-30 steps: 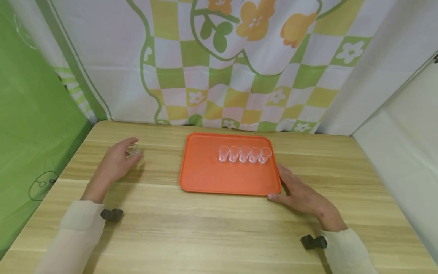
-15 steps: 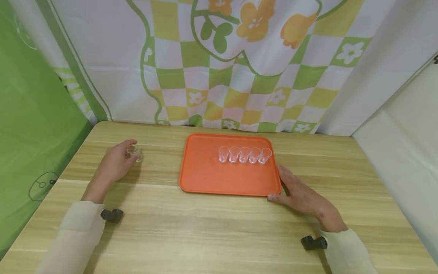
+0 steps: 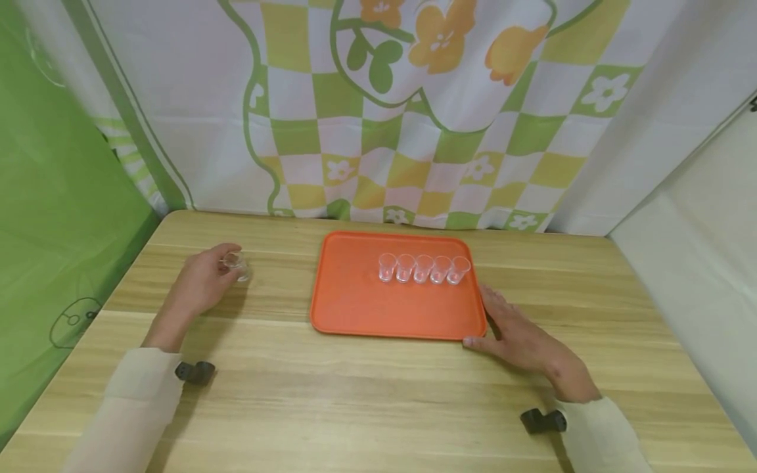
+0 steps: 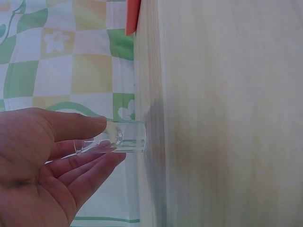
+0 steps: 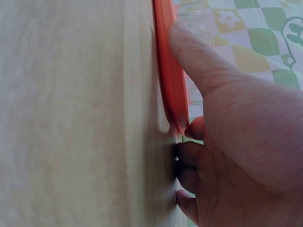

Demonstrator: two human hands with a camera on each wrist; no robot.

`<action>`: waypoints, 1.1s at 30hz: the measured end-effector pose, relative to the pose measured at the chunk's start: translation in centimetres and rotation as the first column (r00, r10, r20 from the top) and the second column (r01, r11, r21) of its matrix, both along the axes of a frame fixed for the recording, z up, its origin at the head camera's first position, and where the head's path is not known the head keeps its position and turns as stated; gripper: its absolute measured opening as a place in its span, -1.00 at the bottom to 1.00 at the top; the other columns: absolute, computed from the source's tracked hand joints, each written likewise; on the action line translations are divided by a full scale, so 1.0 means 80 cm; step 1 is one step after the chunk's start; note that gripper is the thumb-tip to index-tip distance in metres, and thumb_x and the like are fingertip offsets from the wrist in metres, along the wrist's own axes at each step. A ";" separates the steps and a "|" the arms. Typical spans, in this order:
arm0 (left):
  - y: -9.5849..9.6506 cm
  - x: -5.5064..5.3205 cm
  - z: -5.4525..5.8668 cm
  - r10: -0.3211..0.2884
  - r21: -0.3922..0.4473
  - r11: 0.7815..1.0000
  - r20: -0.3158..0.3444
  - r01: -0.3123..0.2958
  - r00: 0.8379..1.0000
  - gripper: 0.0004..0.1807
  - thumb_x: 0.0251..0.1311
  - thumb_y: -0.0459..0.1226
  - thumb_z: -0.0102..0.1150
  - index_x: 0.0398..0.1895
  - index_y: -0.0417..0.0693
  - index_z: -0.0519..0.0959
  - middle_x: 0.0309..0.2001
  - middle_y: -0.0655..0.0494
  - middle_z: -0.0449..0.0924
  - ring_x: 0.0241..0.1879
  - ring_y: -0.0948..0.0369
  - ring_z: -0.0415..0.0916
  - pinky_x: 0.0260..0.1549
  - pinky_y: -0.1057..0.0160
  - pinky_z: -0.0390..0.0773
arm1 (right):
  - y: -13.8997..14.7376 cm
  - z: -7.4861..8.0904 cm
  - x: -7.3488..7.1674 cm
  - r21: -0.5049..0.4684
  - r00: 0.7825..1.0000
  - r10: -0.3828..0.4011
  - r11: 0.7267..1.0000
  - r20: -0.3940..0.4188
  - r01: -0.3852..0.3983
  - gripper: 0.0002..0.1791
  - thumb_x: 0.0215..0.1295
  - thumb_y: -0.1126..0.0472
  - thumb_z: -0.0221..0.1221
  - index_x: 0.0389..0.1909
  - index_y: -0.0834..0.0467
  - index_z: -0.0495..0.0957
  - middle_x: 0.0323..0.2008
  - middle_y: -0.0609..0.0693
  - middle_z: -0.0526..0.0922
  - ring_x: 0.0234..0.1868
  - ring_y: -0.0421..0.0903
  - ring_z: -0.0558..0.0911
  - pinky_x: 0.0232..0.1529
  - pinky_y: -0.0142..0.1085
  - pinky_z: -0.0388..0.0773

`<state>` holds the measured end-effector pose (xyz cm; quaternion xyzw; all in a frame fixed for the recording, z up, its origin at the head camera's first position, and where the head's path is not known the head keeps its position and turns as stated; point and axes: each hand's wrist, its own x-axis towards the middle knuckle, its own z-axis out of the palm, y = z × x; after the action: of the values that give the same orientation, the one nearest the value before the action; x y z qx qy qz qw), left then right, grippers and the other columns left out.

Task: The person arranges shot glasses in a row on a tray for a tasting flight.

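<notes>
My left hand [image 3: 207,279] pinches a small clear shot glass [image 3: 232,259] between thumb and fingers, left of the tray. In the left wrist view the shot glass [image 4: 130,137] has its base right at the wooden tabletop, thumb on one side and fingers on the other. A row of several matching shot glasses [image 3: 422,268] stands upright on the right half of the orange tray [image 3: 355,309]. My right hand [image 3: 523,335] rests at the tray's right side, fingers along the edge and thumb at the near corner. In the right wrist view its thumb [image 5: 189,45] touches the tray rim [image 5: 173,71].
The wooden table [image 3: 331,407] runs up to a checked, flowered curtain [image 3: 408,144] at the back. A green cloth [image 3: 53,197] hangs at the left and a pale sheet [image 3: 704,197] at the right. Each wrist bears a small black camera mount [image 3: 195,373].
My left hand has shifted slightly to the right with the shot glass, more of whose lower part now shows. The right hand, tray and row of glasses look the same.
</notes>
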<state>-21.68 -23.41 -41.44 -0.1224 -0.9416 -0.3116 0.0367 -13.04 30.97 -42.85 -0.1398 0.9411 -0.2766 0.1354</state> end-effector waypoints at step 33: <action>0.055 -0.008 0.019 -0.109 0.048 0.993 -0.044 0.111 0.993 -0.53 0.39 -0.32 0.29 0.27 -0.39 0.51 -0.03 -0.30 0.68 -0.08 -0.18 0.68 -0.06 -0.16 0.66 | 0.001 -0.002 0.000 0.009 1.000 0.005 1.000 -0.016 -0.005 0.17 0.36 -0.31 0.25 0.69 0.03 -0.27 0.64 0.18 -0.13 0.60 0.30 -0.18 0.49 0.30 -0.16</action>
<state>-22.34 -19.04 -39.92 -0.1797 -0.9243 -0.3342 0.0421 -13.06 31.03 -43.04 -0.1438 0.9430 -0.2711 0.1291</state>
